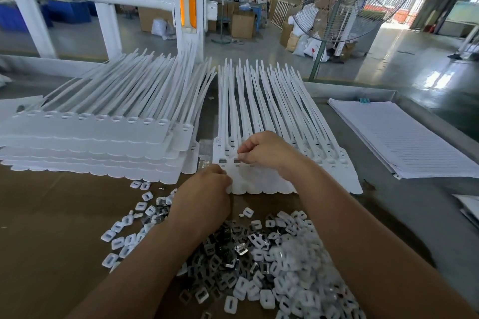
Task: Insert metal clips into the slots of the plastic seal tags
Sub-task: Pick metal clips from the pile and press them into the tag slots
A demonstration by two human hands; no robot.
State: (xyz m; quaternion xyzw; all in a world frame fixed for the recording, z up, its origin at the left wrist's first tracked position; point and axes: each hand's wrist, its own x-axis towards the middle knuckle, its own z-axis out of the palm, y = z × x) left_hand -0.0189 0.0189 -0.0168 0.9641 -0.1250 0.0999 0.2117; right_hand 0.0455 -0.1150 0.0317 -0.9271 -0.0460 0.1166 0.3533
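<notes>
1. My right hand [267, 155] is pinched shut over the seal tags [259, 179] on the desk [388, 215] — a clip between the fingertips, I judge.
2. The next empty slot lies just right of two filled slots [229, 161]; tag straps run away from me.
3. My left hand [204, 194], curled, steadies the tags' near edge — the metal clips [233, 254] lie nearest it.

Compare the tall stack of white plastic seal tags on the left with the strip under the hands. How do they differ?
The tall stack of white plastic seal tags lies many layers deep, untouched; the strip under the hands is lower. Only that strip shows metal clips seated in two slots. Both are white, tails pointing away.
</notes>
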